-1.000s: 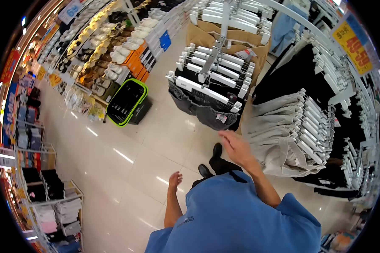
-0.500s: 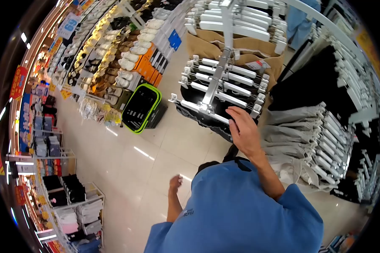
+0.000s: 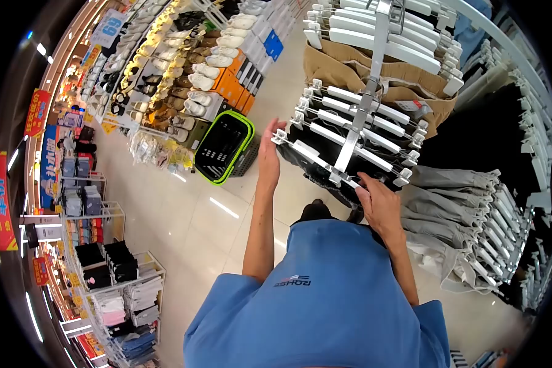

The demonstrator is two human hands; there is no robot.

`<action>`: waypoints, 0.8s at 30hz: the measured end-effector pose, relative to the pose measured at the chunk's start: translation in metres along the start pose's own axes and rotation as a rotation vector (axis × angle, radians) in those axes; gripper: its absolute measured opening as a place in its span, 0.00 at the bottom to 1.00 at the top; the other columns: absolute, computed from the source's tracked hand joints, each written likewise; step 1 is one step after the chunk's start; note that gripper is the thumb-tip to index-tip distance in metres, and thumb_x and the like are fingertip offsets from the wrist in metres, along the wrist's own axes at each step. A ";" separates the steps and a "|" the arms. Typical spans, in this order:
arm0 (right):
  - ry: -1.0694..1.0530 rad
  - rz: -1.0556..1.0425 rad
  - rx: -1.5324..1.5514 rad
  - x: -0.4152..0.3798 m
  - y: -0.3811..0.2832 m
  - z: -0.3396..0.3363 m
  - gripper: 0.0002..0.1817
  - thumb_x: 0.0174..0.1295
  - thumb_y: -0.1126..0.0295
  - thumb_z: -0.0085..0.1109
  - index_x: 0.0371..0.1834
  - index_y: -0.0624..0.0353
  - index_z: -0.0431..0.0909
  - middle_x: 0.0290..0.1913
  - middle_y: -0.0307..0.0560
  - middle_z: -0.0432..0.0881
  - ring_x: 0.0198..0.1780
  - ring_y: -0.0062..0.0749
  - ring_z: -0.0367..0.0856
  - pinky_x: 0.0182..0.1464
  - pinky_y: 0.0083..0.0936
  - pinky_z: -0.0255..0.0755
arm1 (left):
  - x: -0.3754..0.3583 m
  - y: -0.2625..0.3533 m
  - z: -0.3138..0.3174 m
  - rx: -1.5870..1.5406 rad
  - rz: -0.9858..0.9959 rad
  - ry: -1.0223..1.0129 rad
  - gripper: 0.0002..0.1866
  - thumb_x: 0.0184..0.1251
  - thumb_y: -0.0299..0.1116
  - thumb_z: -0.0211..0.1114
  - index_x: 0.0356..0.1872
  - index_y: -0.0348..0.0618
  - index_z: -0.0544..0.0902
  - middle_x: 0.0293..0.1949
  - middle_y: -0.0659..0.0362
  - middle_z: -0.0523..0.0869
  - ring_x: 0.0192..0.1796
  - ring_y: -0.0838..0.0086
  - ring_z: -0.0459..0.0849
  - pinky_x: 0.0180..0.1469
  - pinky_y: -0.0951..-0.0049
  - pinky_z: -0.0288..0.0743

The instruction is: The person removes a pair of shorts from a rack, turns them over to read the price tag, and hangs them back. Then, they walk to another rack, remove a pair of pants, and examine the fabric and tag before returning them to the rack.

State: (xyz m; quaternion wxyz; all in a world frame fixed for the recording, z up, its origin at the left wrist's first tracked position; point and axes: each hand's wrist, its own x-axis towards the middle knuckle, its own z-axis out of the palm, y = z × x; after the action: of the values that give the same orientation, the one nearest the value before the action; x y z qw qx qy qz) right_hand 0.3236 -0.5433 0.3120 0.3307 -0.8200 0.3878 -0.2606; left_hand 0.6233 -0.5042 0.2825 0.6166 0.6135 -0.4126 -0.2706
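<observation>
Right hand (image 3: 380, 205) grips the nearest white hanger (image 3: 316, 161) of the dark garments (image 3: 316, 175), left hand (image 3: 268, 153) flat, open at its far end; judgement: steady both ends, lift level off rack arm (image 3: 352, 135), basket (image 3: 224, 147) beyond.

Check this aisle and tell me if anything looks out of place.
The green-rimmed basket sits tilted on the floor against the shoe shelves. Both hands, left and right, are at the front hangers, which hang evenly.
</observation>
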 end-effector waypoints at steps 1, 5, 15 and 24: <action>0.010 0.005 -0.014 0.001 -0.001 0.002 0.17 0.68 0.63 0.60 0.55 0.59 0.81 0.42 0.53 0.86 0.42 0.51 0.85 0.43 0.39 0.78 | 0.006 0.002 0.007 -0.045 -0.039 0.028 0.27 0.85 0.44 0.37 0.70 0.33 0.70 0.60 0.52 0.81 0.65 0.70 0.74 0.72 0.70 0.60; 0.042 0.054 -0.016 0.001 -0.007 0.006 0.14 0.67 0.64 0.62 0.51 0.59 0.83 0.42 0.52 0.86 0.42 0.50 0.85 0.43 0.38 0.78 | 0.022 0.003 0.002 0.058 -0.059 -0.036 0.24 0.85 0.41 0.39 0.57 0.34 0.81 0.50 0.58 0.85 0.54 0.74 0.78 0.62 0.74 0.67; 0.198 0.260 0.034 -0.004 -0.017 0.010 0.18 0.57 0.70 0.72 0.51 0.60 0.84 0.41 0.47 0.86 0.42 0.36 0.85 0.46 0.28 0.77 | 0.006 -0.015 -0.045 -0.064 -0.103 -0.393 0.33 0.84 0.55 0.36 0.59 0.36 0.80 0.46 0.57 0.87 0.54 0.71 0.81 0.66 0.69 0.67; 0.325 0.305 0.186 -0.013 0.000 0.021 0.22 0.55 0.73 0.70 0.55 0.61 0.82 0.51 0.43 0.83 0.47 0.29 0.79 0.54 0.24 0.73 | -0.021 -0.044 -0.065 -0.230 -0.431 -0.475 0.29 0.62 0.28 0.72 0.65 0.37 0.75 0.49 0.60 0.85 0.53 0.76 0.82 0.56 0.73 0.78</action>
State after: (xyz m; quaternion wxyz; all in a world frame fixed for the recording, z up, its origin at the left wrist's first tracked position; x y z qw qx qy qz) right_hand 0.3311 -0.5257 0.2960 0.3735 -0.6653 0.5297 -0.3705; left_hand 0.6749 -0.4564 0.2415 0.4971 0.5328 -0.3723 -0.5748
